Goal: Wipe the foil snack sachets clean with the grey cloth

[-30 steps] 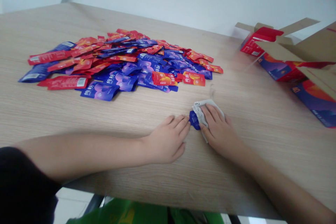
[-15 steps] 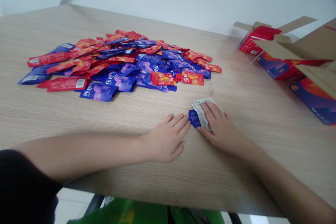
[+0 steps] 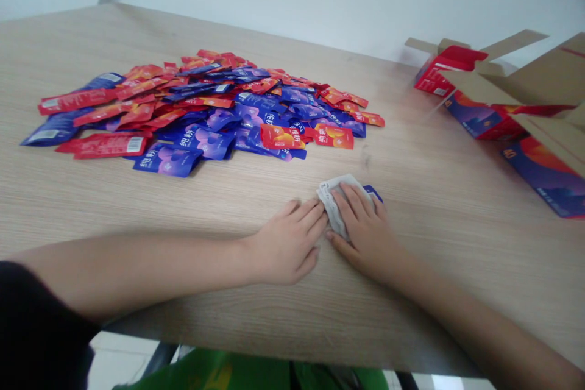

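A blue sachet [image 3: 373, 192] lies flat on the table, mostly hidden beneath a folded grey cloth [image 3: 325, 187]; only its right end shows. My right hand [image 3: 365, 234] presses on the cloth with its fingers over it, holding it against the sachet. At the cloth's left edge, my left hand [image 3: 290, 244] rests on the table with fingers stretched out and thumb apart. Its fingertips meet the spot where the sachet's left end lies, though the cloth hides the contact.
A wide heap of red and blue sachets [image 3: 219, 134] covers the table [image 3: 237, 207] beyond my hands. To the right stand open printed cartons: a small red box [image 3: 434, 79], a blue and red box [image 3: 475, 114] and another [image 3: 543, 177] nearer me. A white wall rises behind.
My right hand has slid the cloth left along the sachet, covering its left end and baring its right end. My left hand has stayed nearly in place.
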Action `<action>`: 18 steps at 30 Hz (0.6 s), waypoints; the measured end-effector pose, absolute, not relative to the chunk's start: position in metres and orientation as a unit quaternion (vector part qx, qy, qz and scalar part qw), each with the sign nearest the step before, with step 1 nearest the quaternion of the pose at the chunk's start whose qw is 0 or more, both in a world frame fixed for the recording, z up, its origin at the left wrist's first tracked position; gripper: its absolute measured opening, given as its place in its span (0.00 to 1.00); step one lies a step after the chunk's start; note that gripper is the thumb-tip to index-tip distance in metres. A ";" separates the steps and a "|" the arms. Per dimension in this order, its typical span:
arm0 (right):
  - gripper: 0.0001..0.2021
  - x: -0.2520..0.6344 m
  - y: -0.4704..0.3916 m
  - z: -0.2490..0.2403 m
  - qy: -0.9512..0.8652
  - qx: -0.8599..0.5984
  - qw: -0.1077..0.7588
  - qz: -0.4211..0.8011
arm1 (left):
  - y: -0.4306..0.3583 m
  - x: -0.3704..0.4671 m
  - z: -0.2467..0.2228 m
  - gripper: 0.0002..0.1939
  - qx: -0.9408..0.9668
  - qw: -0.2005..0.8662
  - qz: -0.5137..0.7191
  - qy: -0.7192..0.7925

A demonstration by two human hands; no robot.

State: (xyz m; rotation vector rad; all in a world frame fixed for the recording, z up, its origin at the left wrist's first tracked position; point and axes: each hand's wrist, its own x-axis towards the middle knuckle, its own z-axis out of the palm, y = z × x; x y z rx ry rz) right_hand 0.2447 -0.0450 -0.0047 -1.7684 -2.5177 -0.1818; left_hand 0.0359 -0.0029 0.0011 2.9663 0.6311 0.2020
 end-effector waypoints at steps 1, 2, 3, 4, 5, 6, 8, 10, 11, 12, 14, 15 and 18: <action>0.32 0.245 -0.045 -0.004 -0.816 -0.575 0.029 -0.057 | -0.003 0.036 0.001 0.29 0.975 0.052 0.065 0.208; 0.32 0.246 -0.044 -0.003 -0.815 -0.576 0.028 -0.055 | -0.004 0.036 0.001 0.29 0.974 0.053 0.063 0.210; 0.31 0.247 -0.043 -0.002 -0.813 -0.579 0.026 -0.054 | -0.004 0.036 0.001 0.30 0.974 0.053 0.061 0.213; 0.31 0.249 -0.042 -0.001 -0.810 -0.584 0.024 -0.054 | -0.004 0.036 0.001 0.30 0.973 0.054 0.059 0.216; 0.30 0.251 -0.041 0.000 -0.805 -0.591 0.021 -0.056 | -0.005 0.036 0.001 0.31 0.973 0.055 0.057 0.219; 0.30 0.253 -0.040 0.001 -0.799 -0.598 0.017 -0.058 | -0.005 0.036 0.001 0.31 0.972 0.055 0.056 0.222; 0.29 0.259 -0.038 0.003 -0.790 -0.610 0.010 -0.061 | -0.005 0.036 0.002 0.31 0.972 0.055 0.056 0.223; 0.29 0.265 -0.036 0.005 -0.790 -0.611 0.007 -0.058 | -0.005 0.036 0.003 0.32 0.972 0.054 0.056 0.223; 0.29 0.269 -0.034 0.006 -0.793 -0.607 0.008 -0.054 | -0.005 0.036 0.003 0.32 0.972 0.053 0.056 0.224; 0.29 0.273 -0.032 0.006 -0.796 -0.603 0.012 -0.049 | -0.005 0.036 0.004 0.32 0.972 0.052 0.056 0.224; 0.28 0.280 -0.027 0.006 -0.802 -0.595 0.025 -0.042 | -0.005 0.036 0.005 0.32 0.971 0.048 0.053 0.226; 0.27 0.283 -0.023 0.006 -0.804 -0.592 0.035 -0.041 | -0.006 0.037 0.005 0.32 0.971 0.045 0.052 0.228; 0.25 0.290 -0.010 -0.002 -0.806 -0.583 0.091 -0.047 | -0.004 0.039 0.003 0.33 0.968 0.032 0.049 0.244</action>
